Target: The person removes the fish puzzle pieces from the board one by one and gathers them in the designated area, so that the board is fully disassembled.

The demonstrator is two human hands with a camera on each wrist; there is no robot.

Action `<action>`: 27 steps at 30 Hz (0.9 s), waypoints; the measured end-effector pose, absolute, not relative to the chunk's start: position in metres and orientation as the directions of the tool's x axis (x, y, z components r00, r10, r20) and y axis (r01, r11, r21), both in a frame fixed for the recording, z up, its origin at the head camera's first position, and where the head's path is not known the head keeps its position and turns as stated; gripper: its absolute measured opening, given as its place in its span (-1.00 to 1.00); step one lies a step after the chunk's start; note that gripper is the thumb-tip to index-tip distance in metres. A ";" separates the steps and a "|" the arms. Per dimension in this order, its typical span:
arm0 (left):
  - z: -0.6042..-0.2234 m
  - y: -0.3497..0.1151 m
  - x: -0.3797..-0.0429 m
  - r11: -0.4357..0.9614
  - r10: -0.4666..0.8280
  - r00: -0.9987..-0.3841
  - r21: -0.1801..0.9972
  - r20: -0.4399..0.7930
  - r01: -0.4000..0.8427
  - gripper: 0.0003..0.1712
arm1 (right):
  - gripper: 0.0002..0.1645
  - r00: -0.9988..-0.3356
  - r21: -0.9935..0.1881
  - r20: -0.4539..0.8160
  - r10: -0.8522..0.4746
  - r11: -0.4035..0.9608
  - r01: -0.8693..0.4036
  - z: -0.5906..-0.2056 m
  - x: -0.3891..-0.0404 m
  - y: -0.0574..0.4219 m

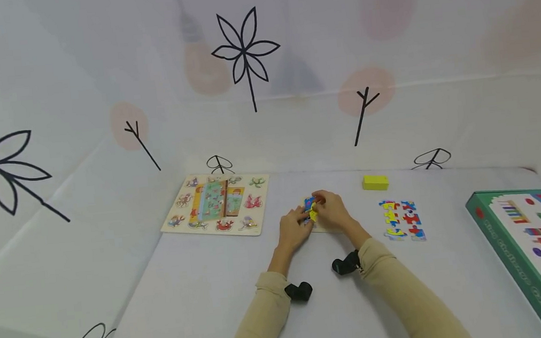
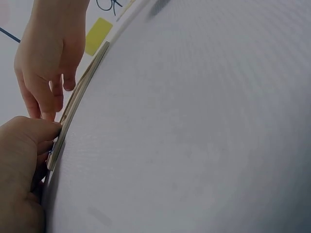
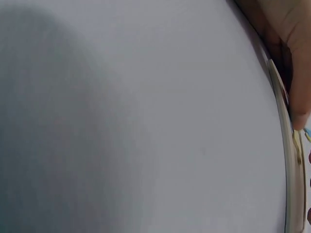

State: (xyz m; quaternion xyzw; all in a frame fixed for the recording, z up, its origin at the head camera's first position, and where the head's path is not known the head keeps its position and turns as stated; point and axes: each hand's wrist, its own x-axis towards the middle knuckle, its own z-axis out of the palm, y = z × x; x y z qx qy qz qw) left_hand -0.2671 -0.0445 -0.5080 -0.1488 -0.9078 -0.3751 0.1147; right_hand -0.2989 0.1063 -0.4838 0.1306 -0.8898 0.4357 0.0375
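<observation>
A small wooden puzzle board [image 1: 321,228] lies flat mid-table, with blue and yellow puzzle pieces [image 1: 309,203] on it. My left hand [image 1: 293,230] rests on the board's left side; its thumb [image 2: 48,129] touches the near part in the left wrist view. From the right, my right hand [image 1: 333,213] reaches over the board and pinches a yellow puzzle piece [image 1: 313,213], partly hidden by the fingers. The left wrist view shows the right hand [image 2: 51,58] with fingertips pointing down. In the right wrist view the board's edge [image 3: 289,170] runs along the right.
Loose jigsaw pieces [image 1: 412,220] lie to the right, behind them a yellow block [image 1: 375,182]. At the left is a larger wooden board [image 1: 213,231] with sea-animal pictures and a picture card on it. A green-edged game box [image 1: 515,260] lies at the far right.
</observation>
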 end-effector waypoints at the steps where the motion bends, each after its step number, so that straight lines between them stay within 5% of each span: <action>1: -0.508 -0.044 -0.267 0.671 0.185 -0.930 0.651 0.317 0.355 -0.65 | -0.57 -0.964 -0.764 0.176 -0.197 0.591 -0.260 -0.483 -0.299 0.109; 27: -0.509 -0.043 -0.266 0.647 0.161 -0.920 0.666 0.356 0.371 -0.67 | -0.56 -0.984 -0.614 0.036 -0.172 0.773 -0.158 -0.467 -0.278 0.244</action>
